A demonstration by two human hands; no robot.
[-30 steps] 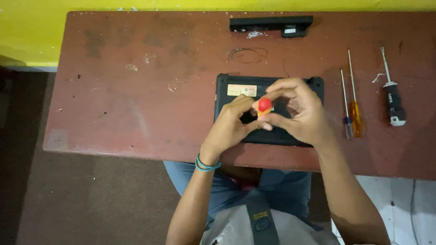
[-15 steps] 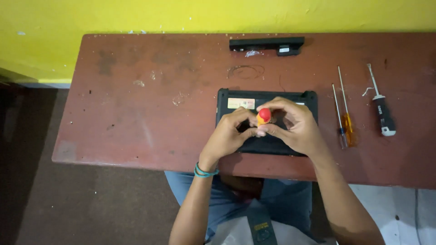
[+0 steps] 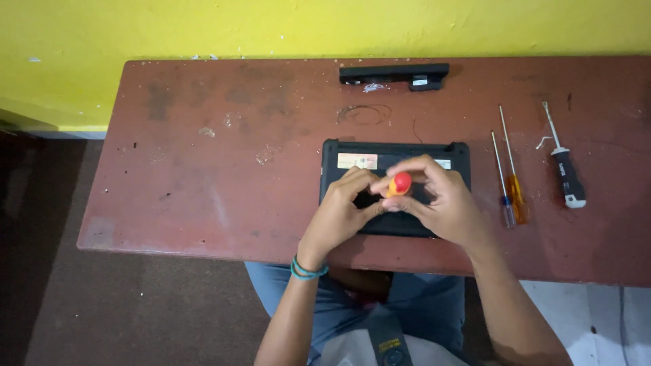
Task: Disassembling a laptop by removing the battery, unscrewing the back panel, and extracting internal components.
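1. Surface (image 3: 203, 169): worn reddish-brown top against a yellow wall, scuffed and flecked with pale debris; its left half carries nothing but marks.
2. Left hand (image 3: 342, 213): rests on the laptop, fingers curled in toward the screwdriver's lower part; whether they grip the shaft or only steady it cannot be told.
3. Laptop (image 3: 352, 161): small black unit lying underside up at the near edge of the surface. Bottom cover appears to be still in place, so opening is judged not yet done.
4. Battery pack (image 3: 393, 73): long black bar, already out, lying apart by the wall.
5. Red-capped screwdriver (image 3: 400, 184): upright over the laptop's middle.
6. Right hand (image 3: 441, 203): fingers closed around the screwdriver's handle.
7. Spare screwdrivers: blue-handled (image 3: 507, 207), orange-handled (image 3: 517, 200), black-and-white-handled (image 3: 568, 179), lying unused at right.
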